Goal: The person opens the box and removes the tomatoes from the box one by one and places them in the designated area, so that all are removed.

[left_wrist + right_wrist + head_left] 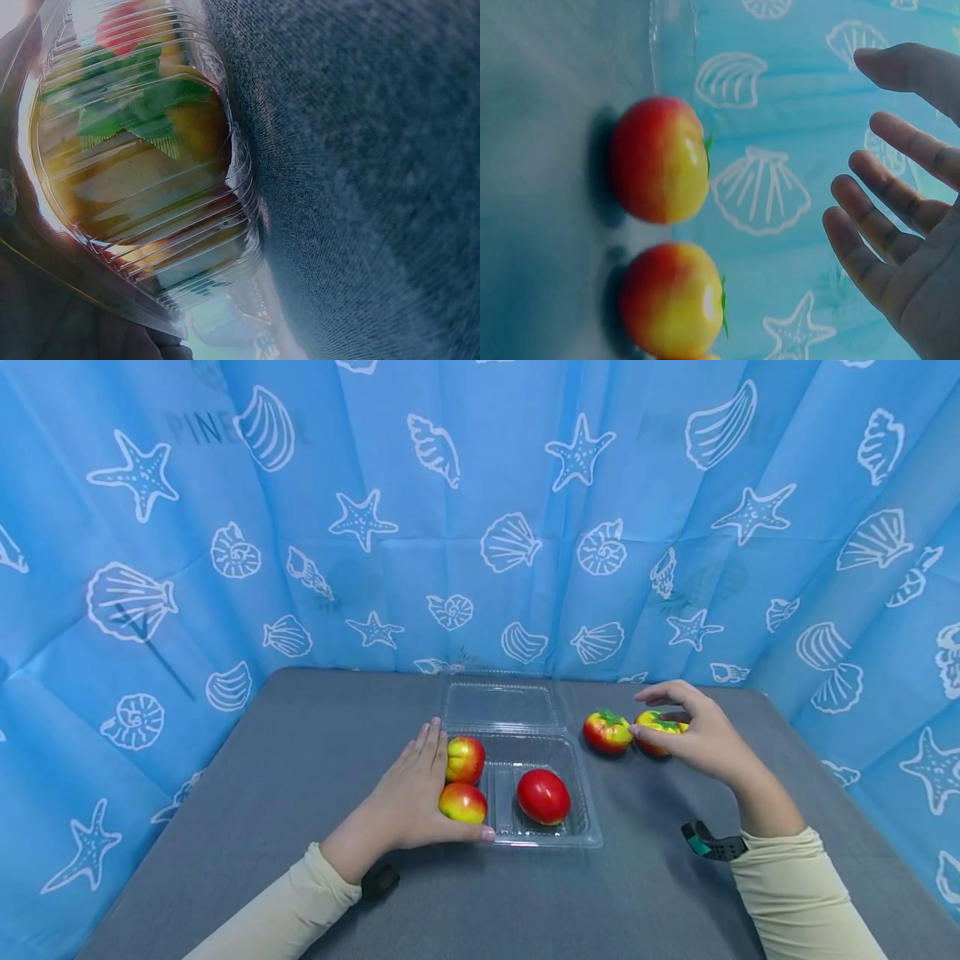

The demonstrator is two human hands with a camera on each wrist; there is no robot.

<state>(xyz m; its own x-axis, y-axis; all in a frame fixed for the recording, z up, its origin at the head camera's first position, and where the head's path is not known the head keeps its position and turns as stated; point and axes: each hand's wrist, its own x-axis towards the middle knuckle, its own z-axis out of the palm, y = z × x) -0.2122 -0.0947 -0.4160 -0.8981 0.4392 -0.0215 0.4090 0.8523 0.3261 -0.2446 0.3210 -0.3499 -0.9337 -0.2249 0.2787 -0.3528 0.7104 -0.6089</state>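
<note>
A clear plastic clamshell box (pixel 588 837) lies on the table with its lid folded back. Inside, two red-and-yellow toy tomatoes (pixel 462 802) sit at the left and one red toy tomato (pixel 543 797) at the right. My left hand (pixel 405 802) rests along the box's left rim, fingers straight, thumb along the front edge. The left wrist view shows green leaves on a toy tomato (pixel 135 180) through the ribbed wall. My right hand (pixel 705 739) hovers, holding nothing, over the right one of two leafy red-and-yellow toy tomatoes (pixel 603 735) beside the box.
The transparent lid (pixel 501 703) extends toward the back of the grey cloth-covered table (pixel 315 735). A blue curtain (pixel 480 485) with white shells and starfish hangs behind it. At the right wrist view's bottom edge, a sliver of another orange fruit shows.
</note>
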